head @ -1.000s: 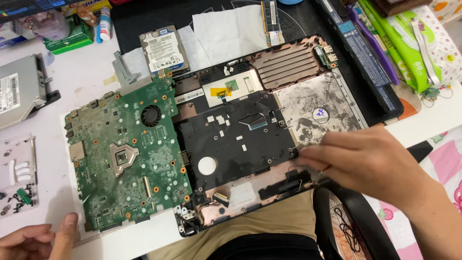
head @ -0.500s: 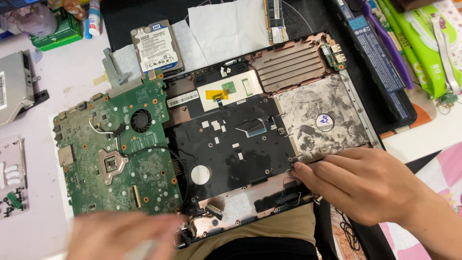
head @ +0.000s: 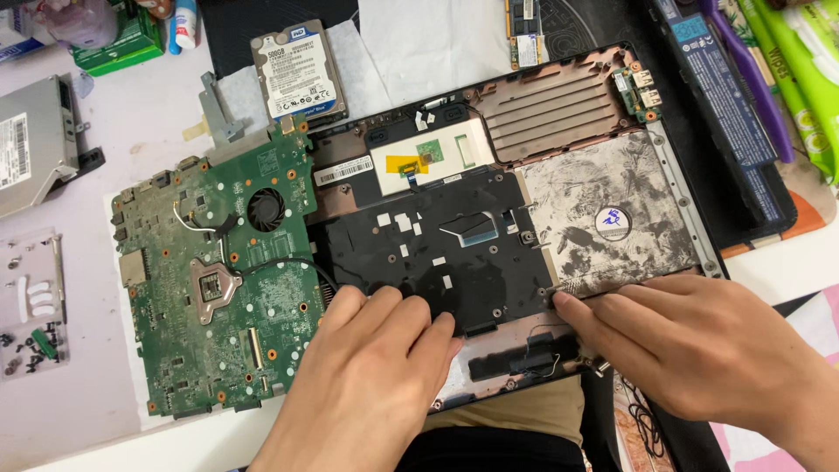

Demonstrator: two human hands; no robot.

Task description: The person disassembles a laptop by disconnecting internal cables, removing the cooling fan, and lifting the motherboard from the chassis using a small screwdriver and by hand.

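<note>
An opened laptop base [head: 559, 105] lies in front of me with a black inner plate [head: 437, 245] in its middle and a scuffed silver plate [head: 603, 218] on its right. My left hand [head: 371, 376] lies flat, fingers apart, on the black plate's near left part. My right hand [head: 699, 345] rests at the near right corner, its fingertips pinched at the seam between the black and silver plates; what they pinch is too small to tell. A green motherboard [head: 210, 280] lies left of the base, touching it.
A hard drive [head: 295, 72] and a white cloth [head: 428, 39] lie behind the base. A silver optical drive [head: 31, 144] and a tray of screws [head: 31, 306] sit at far left. A long black battery [head: 725, 96] and green packets [head: 800, 70] lie at right.
My left hand came up from the table's near left edge and settled on the black plate. My right hand stayed at the near right corner. The camera moved closer.
</note>
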